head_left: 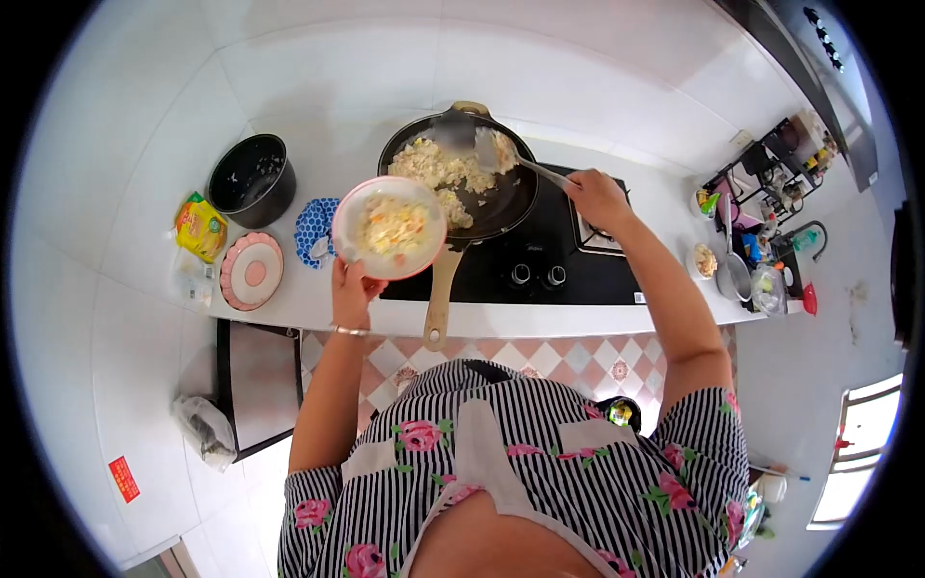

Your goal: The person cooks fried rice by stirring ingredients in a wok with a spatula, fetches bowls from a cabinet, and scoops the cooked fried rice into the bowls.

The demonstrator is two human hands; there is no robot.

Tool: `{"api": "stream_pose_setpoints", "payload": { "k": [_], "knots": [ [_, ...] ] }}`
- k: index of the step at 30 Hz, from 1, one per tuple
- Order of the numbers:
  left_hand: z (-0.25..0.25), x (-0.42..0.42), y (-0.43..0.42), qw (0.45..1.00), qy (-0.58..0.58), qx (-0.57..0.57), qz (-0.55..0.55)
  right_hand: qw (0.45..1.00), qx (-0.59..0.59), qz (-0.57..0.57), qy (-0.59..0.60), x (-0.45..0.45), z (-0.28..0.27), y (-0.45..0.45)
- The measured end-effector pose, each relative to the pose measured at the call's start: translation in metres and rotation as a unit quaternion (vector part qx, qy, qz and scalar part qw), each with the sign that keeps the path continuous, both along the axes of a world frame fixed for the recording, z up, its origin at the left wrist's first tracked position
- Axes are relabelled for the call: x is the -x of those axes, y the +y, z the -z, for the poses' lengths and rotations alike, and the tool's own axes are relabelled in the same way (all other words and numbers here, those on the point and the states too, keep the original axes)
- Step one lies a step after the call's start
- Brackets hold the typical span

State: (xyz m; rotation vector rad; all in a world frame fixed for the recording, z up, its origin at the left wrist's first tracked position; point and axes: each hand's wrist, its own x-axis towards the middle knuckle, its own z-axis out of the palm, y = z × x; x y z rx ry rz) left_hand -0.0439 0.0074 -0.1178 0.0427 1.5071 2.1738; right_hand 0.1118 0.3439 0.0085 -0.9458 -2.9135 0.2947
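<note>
My left hand [356,287] grips the lower left edge of a white plate with a pink rim [431,249]. A heap of yellow and orange bits that looks like cooked egg or rice [395,223] lies on it. The plate overlaps the left edge of a black frying pan [513,204]. My right hand [597,199] is closed around the handle of a metal spatula [545,171], whose blade is in the pan among the fried rice [432,166]. A dark patch beside the blade is blurred.
The pan's beige handle [439,303] juts over the counter's front edge. Left of the stove [491,275] are a dark pot [255,178], a pink-edged plate [252,270], a blue patterned cloth [315,229] and a yellow packet [200,228]. A saucepan [733,277] and bowls stand right.
</note>
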Motion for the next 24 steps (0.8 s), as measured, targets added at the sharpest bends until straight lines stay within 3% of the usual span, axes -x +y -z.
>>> {"api": "stream_pose_setpoints", "payload": {
  "k": [5,6,8,9,13,16,22,24],
  "knots": [
    [0.013,-0.001,-0.048,0.998,-0.020,0.031,-0.044,0.970,-0.164,0.006,-0.180,0.058,0.007,0.050],
    [0.014,-0.003,-0.053,0.998,-0.019,0.026,-0.057,0.941,-0.140,-0.074,-0.299,0.076,0.009,0.072],
    [0.015,-0.009,-0.064,0.996,-0.018,0.016,-0.083,0.822,-0.084,-0.227,-0.516,0.103,0.014,0.116],
    [0.012,-0.011,-0.069,0.995,-0.019,0.042,-0.087,0.917,0.212,0.092,-0.326,0.099,0.010,0.115],
    [0.024,-0.012,-0.080,0.993,-0.020,0.034,-0.113,0.835,0.488,0.136,-0.216,0.096,0.046,0.104],
    [0.024,-0.014,-0.086,0.991,-0.026,0.025,-0.128,0.819,0.542,0.118,-0.143,0.108,0.084,0.080],
    [0.019,-0.015,-0.087,0.989,-0.020,0.017,-0.143,0.865,0.472,0.145,-0.087,0.111,0.087,0.034],
    [0.012,-0.019,-0.084,0.988,-0.022,0.024,-0.152,0.840,0.517,0.153,-0.057,0.111,0.104,0.034]
  ]
}}
